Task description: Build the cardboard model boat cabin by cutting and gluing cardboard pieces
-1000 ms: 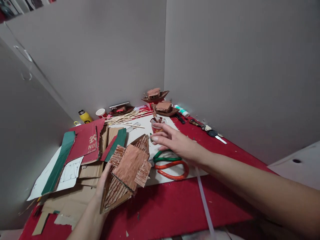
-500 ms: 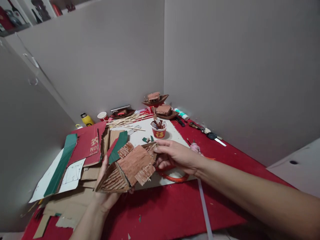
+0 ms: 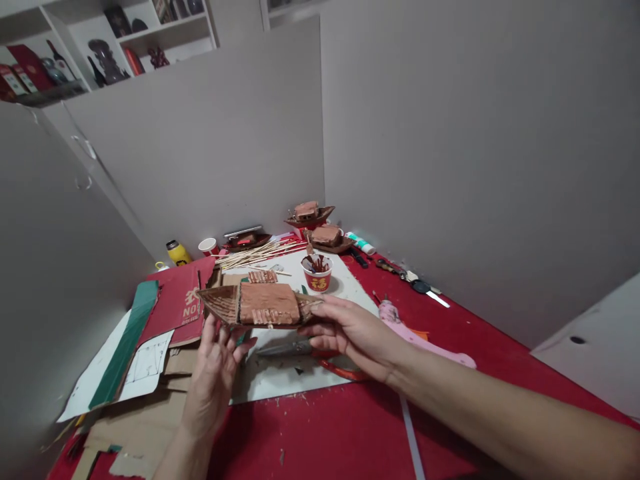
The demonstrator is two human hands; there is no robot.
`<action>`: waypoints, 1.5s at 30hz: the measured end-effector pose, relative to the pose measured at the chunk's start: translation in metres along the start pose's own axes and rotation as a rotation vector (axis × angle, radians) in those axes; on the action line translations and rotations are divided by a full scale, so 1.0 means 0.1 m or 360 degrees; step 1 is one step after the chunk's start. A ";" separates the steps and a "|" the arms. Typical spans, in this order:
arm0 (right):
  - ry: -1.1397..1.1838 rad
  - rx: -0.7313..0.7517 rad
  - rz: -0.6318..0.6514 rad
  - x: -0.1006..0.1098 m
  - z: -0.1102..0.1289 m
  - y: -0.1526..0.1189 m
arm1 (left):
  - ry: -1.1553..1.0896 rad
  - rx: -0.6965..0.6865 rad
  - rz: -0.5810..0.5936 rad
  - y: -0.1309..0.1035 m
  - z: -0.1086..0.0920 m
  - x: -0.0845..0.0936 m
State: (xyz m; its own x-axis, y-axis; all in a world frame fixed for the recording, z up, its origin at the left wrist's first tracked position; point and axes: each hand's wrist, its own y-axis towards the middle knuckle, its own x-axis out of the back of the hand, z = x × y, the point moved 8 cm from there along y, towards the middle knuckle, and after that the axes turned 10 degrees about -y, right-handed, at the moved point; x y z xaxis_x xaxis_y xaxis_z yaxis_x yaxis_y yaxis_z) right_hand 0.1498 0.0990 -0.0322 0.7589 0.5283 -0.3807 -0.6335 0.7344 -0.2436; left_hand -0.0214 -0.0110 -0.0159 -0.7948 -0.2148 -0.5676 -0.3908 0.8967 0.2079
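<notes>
A brown model boat (image 3: 267, 303) with a reddish-brown roof is held up level over the white board, its pointed end to the left. My right hand (image 3: 345, 330) pinches the boat's right end between thumb and fingers. Under the left end, my left hand (image 3: 215, 363) has its fingers spread and slightly curled; the fingertips are close to the hull, and I cannot tell if they touch. Slatted pieces stick out beside the roof. Below my right hand lie scissors with orange handles (image 3: 345, 372), partly hidden. A paper cup (image 3: 317, 277) with brown-stained contents stands behind the boat.
Cardboard and a red box panel (image 3: 175, 300) lie at the left. Thin wooden sticks (image 3: 260, 253) are piled behind. More model boats (image 3: 327, 237) stand at the back near the walls. A pink glue gun (image 3: 430, 343) lies beyond my right forearm on the red table cover (image 3: 310, 433).
The boat has been raised and turned from a slanted, top-up view to a level side view. My left hand has loosened from around its hull. The head view has tilted up.
</notes>
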 end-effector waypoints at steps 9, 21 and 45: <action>-0.0006 -0.0003 0.0178 -0.31 -0.16 -0.15 | -0.0179 -0.0061 -0.0110 0.04 0.05 0.16; -0.0964 0.0407 0.0348 -0.17 -0.10 -0.41 | -0.0956 0.0330 0.0065 0.19 0.06 0.33; -0.3430 0.1122 0.0407 -0.08 -0.05 0.03 | -0.1056 0.0197 0.0310 0.20 -0.14 0.09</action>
State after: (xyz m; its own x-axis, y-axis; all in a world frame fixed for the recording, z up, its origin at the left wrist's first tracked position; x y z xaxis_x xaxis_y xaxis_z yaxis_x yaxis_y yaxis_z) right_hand 0.1415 0.0947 -0.0344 -0.0073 -0.2241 0.9745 -0.9420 0.3287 0.0685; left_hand -0.0425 -0.0004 -0.0055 -0.3780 0.2006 -0.9038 -0.1830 0.9408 0.2853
